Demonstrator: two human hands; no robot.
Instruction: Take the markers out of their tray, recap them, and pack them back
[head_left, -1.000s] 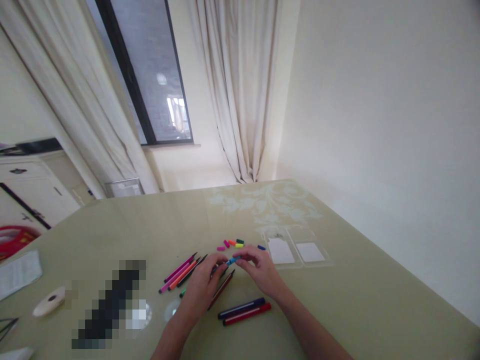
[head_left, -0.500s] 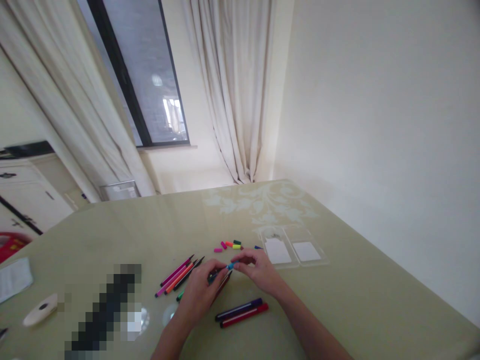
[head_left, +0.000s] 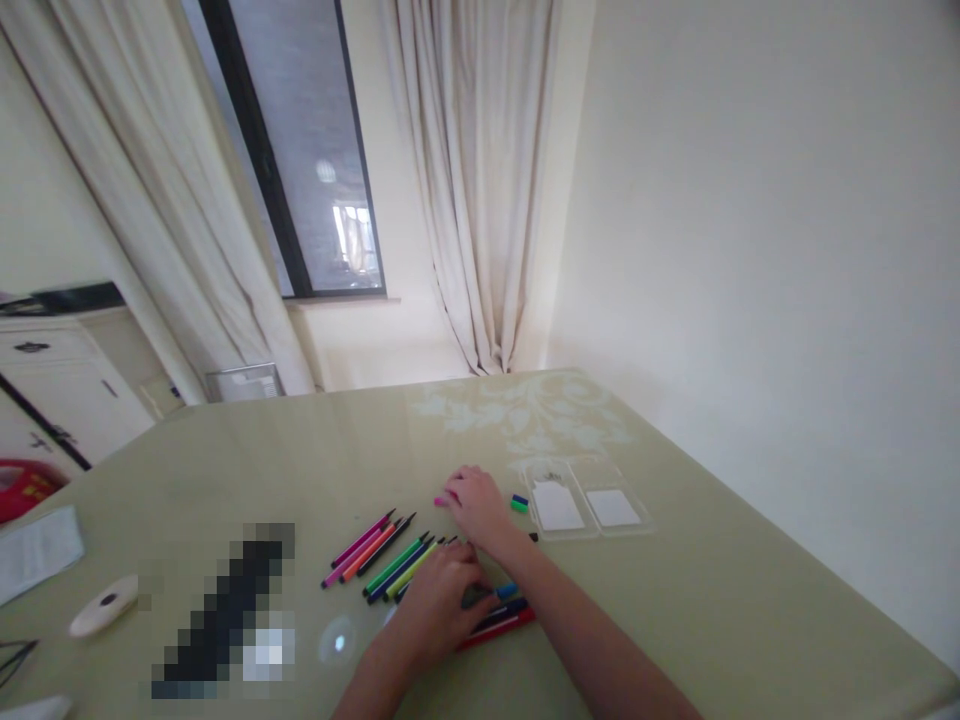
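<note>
Saw a pink cap [head_left: 440, 501] at the bent fingers of the right hand [head_left: 475, 505], down at the desk [head_left: 712, 610]. Could not tell whether gripped or just touched. Saw the left hand [head_left: 448, 595] nearer, with curled fingers, beside a blue pen [head_left: 508, 591]. Could not tell whether holding it. Saw a red pen [head_left: 498, 630] by that hand, and on its left, a yellow pen [head_left: 409, 572] and a green pen [head_left: 394, 566]. Farther left, saw an orange pen [head_left: 371, 550]. Right of the pink cap, saw a green cap [head_left: 520, 507] near a clear box [head_left: 600, 475]. Behind the desk, saw a curtain [head_left: 480, 170].

Right hand [head_left: 474, 503] at pink cap [head_left: 440, 501], markers [head_left: 394, 565] nearby
</note>
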